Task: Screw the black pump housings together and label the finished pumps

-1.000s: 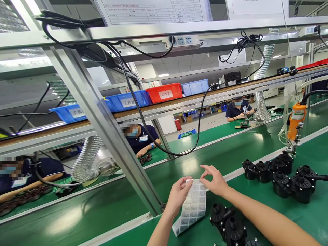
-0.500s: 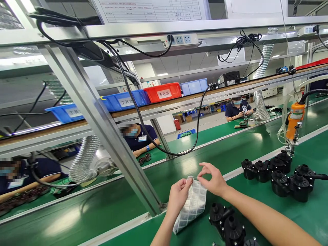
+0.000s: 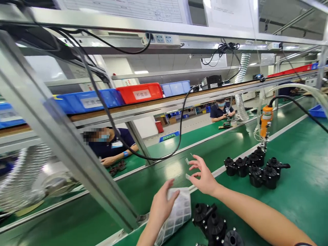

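My left hand (image 3: 162, 204) is open, thumb and fingers apart, over the upper left edge of a white, grid-patterned sheet or bag (image 3: 176, 215). Whether it touches the sheet cannot be told. To the right and slightly higher, my right hand (image 3: 203, 176) has its fingers spread in the air. Small translucent strips, like bits of tape (image 3: 188, 176), stand out from its thumb and fingertips. Below my right forearm is a cluster of black pump-like parts (image 3: 216, 225) with round top ports, partly cut off by the frame.
More black pump-like parts (image 3: 256, 171) stand on the green bench (image 3: 302, 201) to the right. An orange power tool (image 3: 265, 121) hangs behind them. A metal post (image 3: 77, 147) rises at left. Red bin (image 3: 139, 93) and blue bins line the shelf. Co-workers sit across the bench.
The view has swung right. My left hand has let go of the sheet's top edge and opened. My right hand has moved off the sheet, fingers spread, with translucent strips now showing at its fingertips.
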The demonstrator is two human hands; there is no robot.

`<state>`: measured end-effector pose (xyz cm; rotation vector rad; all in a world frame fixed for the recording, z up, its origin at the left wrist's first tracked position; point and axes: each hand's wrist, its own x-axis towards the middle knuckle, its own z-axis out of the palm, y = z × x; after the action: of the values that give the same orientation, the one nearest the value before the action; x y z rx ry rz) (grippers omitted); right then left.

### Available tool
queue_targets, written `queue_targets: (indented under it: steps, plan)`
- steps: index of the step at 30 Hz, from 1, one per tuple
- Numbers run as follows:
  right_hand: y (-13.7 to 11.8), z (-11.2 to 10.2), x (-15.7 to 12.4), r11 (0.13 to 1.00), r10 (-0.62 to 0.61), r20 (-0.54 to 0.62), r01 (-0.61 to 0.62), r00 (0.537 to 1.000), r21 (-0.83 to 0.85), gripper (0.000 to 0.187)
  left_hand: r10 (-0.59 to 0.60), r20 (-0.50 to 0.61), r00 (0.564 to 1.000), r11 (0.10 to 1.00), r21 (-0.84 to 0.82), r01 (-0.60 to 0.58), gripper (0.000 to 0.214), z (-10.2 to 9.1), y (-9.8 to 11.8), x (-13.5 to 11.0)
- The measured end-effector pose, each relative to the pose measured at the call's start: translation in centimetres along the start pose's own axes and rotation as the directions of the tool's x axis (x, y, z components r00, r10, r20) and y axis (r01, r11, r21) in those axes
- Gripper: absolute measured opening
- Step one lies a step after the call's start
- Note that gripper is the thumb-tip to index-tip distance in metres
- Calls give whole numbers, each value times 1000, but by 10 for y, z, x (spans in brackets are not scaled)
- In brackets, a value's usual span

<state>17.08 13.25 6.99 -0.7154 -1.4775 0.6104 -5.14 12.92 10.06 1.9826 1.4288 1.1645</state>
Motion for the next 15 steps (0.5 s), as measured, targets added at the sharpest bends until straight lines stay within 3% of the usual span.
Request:
queue_targets:
  steps: [3,5,6,8,11,13,15]
  plan:
    - [-3,-61,-14,978,-61,-40,52,997,-203,72,170,-139,976,985,51,-165,45,8,15,-3]
    - [-3,-105,-23,943,-81,-100,44,992,-331,69,171,-53,984,979,-100,-176,42,27,28,-13]
    - [-2,-124,-25,923,-81,-131,24,988,-384,69,122,43,992,969,-222,-110,44,40,34,-20]
    - [1,-151,-25,886,-59,-188,-36,980,-462,73,-35,262,965,884,-442,152,56,67,42,-32]
    - [8,-162,-16,847,8,-247,-138,969,-513,84,-236,526,817,563,-611,556,67,98,39,-44]
    - [14,-157,-8,837,57,-266,-192,962,-513,92,-222,673,706,338,-626,703,66,109,28,-48]
    - [17,-152,-2,839,101,-273,-230,957,-493,100,-156,776,611,227,-574,787,61,115,13,-50]
